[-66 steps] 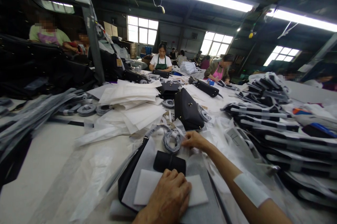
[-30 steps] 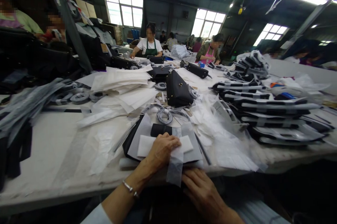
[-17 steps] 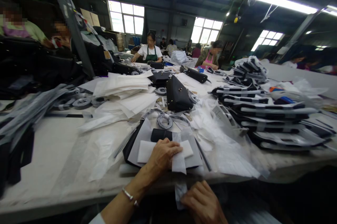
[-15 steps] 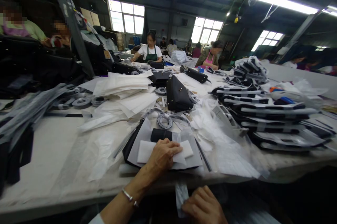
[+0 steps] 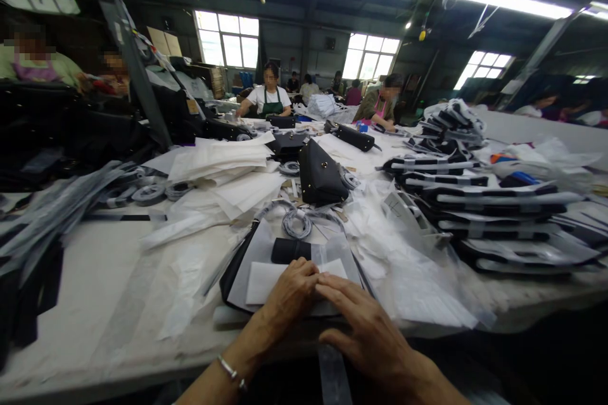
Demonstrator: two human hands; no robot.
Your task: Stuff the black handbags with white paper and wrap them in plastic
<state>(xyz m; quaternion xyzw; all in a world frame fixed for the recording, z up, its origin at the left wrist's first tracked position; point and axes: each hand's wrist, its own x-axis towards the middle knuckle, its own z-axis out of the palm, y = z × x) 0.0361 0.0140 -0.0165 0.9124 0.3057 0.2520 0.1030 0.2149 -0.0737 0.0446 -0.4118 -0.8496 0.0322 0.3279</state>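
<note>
A black bag [image 5: 232, 272] lies on the table in front of me, a translucent sheet [image 5: 261, 243] spread over it. On that sheet are a white foam-like pad [image 5: 263, 281] and a black flap [image 5: 287, 250]. My left hand [image 5: 293, 288] presses on the pad with bent, closed fingers; whatever is under the fingertips is hidden. Beside it, my right hand [image 5: 365, 322] reaches over the bag's near edge, fingers stretched and thumb apart, fingertips meeting the left hand's. Below the right hand hangs a clear plastic strip [image 5: 334, 374]. A wrapped strap coil [image 5: 297, 224] rests behind the flap.
Stacked wrapped black pieces [image 5: 503, 227] stand at right, beside loose plastic film [image 5: 418, 284]. White sheets [image 5: 218, 161] and wrapped straps [image 5: 80, 202] lie to the left. A finished-looking black handbag [image 5: 323, 173] stands ahead. Several people work across the table [image 5: 90, 291].
My right hand has risen from below the table edge onto the bag, next to my left hand. The plastic strip hangs lower. My left fingers have drawn in on the pad.
</note>
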